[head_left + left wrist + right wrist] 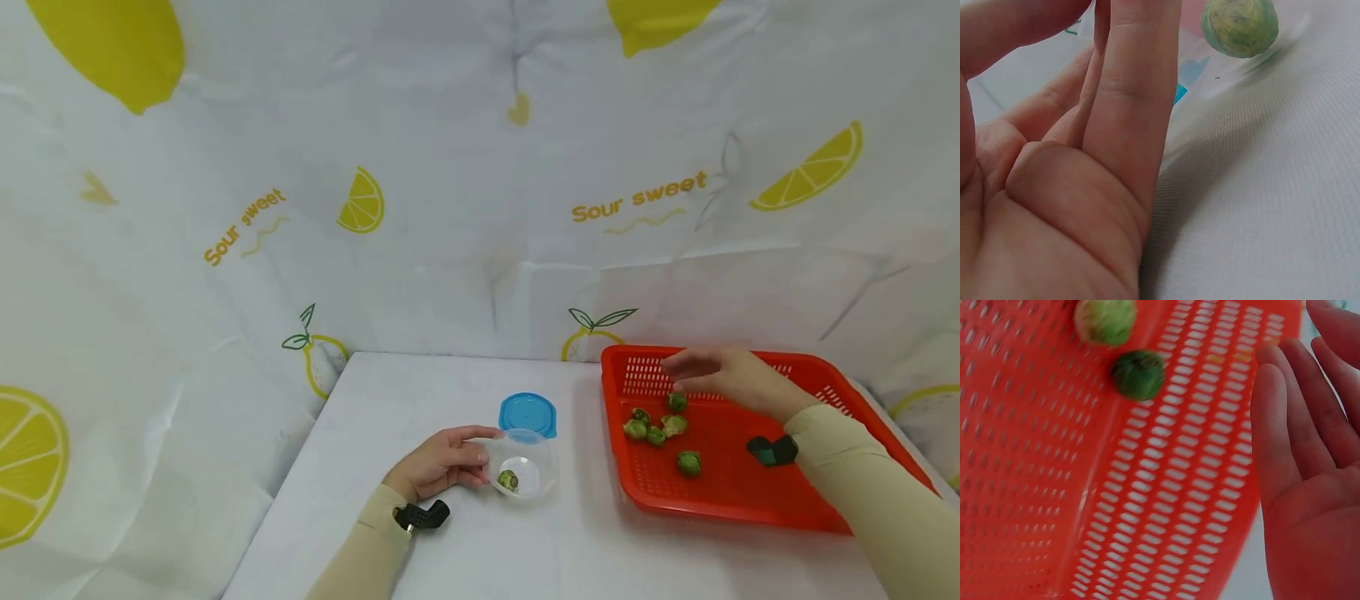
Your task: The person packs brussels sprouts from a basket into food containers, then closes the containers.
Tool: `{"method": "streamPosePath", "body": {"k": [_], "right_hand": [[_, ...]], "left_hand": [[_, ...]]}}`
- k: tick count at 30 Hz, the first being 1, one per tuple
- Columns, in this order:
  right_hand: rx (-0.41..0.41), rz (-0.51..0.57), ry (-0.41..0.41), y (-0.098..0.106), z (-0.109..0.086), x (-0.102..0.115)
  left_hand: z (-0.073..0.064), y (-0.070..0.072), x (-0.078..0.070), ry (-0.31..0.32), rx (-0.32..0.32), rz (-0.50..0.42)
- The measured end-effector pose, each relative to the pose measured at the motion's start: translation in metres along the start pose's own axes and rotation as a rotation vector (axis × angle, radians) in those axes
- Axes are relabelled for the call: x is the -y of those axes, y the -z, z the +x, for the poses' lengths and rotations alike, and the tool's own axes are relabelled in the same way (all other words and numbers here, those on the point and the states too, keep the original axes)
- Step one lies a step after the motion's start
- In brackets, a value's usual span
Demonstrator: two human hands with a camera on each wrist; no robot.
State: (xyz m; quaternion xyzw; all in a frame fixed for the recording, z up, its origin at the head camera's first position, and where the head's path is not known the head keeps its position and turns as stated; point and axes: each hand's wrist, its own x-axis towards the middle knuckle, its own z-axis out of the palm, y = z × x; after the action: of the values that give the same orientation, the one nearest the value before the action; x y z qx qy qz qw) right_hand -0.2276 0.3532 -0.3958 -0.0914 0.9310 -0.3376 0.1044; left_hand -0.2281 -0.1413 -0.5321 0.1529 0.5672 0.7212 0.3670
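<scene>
A small clear plastic bowl (pixel 542 482) stands on the white table, with one Brussels sprout (pixel 507 479) inside. My left hand (pixel 444 460) holds the bowl by its left side, thumb near the rim and index finger along the back. In the left wrist view that sprout (pixel 1240 26) shows through the bowl beyond the fingers. Over the back of a red plastic basket (pixel 626 492) hovers my right hand (pixel 723 379), fingers extended and nothing in them. Several Brussels sprouts (pixel 673 426) lie in the basket; a dark green one (pixel 1139 375) is near this hand.
A blue lid (pixel 527 414) lies on the table just behind the bowl. The basket's raised rim surrounds the sprouts at the right. White cloth with lemon prints (pixel 487 208) hangs behind the table and along its left side.
</scene>
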Motion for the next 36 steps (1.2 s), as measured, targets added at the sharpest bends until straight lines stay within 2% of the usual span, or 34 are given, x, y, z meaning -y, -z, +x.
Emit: {"method": "streamPosePath", "body": {"k": [5, 10, 15, 23, 29, 36], "right_hand": [[0.032, -0.004, -0.036, 0.001, 0.011, -0.022], [0.054, 0.001, -0.072, -0.002, 0.017, -0.040], [0.053, -0.020, -0.073, -0.007, 0.021, -0.054], [0.032, -0.021, -0.069, -0.014, 0.020, -0.066], [0.012, 0.014, -0.082, -0.017, 0.019, -0.066], [0.002, -0.009, -0.076, -0.021, 0.020, -0.069]], "left_hand": [[-0.001, 0.001, -0.001, -0.001, 0.014, -0.002], [-0.003, 0.001, -0.002, 0.007, 0.002, -0.010], [-0.003, 0.001, -0.002, 0.008, -0.007, -0.015], [0.000, 0.000, -0.002, 0.005, -0.003, -0.013], [0.000, 0.000, -0.003, 0.003, -0.009, -0.009], [0.000, 0.001, -0.003, 0.013, -0.013, -0.007]]}}
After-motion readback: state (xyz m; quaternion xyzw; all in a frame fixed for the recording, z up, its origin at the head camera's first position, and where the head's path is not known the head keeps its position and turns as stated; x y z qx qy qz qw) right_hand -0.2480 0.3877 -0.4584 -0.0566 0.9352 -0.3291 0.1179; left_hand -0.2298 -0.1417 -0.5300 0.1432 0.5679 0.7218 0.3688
